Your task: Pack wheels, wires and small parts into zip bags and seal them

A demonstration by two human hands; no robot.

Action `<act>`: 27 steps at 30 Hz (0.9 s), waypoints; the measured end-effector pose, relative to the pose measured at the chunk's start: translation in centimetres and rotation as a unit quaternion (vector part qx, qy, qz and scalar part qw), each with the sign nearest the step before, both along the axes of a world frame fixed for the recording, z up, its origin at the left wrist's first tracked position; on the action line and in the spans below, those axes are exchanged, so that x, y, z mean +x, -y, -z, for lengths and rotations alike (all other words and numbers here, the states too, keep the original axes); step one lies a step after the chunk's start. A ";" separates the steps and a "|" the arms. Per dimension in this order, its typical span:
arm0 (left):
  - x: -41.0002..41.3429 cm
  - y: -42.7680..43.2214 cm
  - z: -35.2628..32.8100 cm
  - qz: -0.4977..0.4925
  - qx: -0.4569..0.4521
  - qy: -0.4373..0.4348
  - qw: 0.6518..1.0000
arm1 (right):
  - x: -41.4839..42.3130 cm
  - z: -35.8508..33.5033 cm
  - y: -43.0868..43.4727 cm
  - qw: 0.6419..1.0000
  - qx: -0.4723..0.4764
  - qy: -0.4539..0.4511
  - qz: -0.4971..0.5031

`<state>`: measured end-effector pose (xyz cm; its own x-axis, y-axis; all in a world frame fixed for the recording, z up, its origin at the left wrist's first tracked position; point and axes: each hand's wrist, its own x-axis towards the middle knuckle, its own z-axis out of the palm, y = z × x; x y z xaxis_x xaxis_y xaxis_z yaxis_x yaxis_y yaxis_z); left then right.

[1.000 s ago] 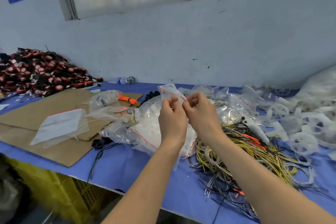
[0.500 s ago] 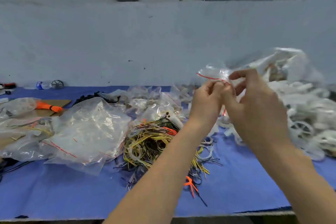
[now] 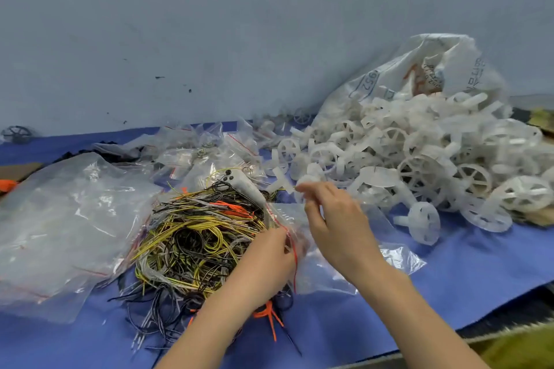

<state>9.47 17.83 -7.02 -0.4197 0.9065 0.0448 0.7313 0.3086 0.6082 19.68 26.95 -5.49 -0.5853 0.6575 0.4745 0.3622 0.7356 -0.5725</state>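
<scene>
Left hand [image 3: 269,252] pinching zip bag [image 3: 344,260] by red-lined mouth; right hand [image 3: 332,219] pinching white wheel [image 3: 308,181]. Bag looking limp, slippery; wheel light, stiff, best gripping by rim.

Printing appears only on the large white plastic sack [image 3: 425,75] at about two o'clock, slumped against the wall behind the heap of white plastic wheels [image 3: 419,156]. On its left fold, at roughly ten o'clock on the sack, dark digits inside a rounded outline look like "952", set sideways and cut off by a crease. Further dark lettering toward the sack's centre and along its right edge, plus an orange mark between them, is too crumpled and blurred to read.
</scene>
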 end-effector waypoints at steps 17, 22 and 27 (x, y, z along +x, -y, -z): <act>-2.3 1.2 0.8 -0.045 0.081 0.160 0.983 | -1.4 4.4 0.2 0.994 -0.089 -0.028 -0.057; -1.7 1.0 0.8 -0.018 0.065 0.185 0.981 | -1.4 4.2 0.2 0.995 -0.097 0.001 -0.036; -1.6 -0.1 0.6 -0.064 0.110 0.118 0.985 | -1.2 4.2 0.3 0.994 -0.069 0.084 0.015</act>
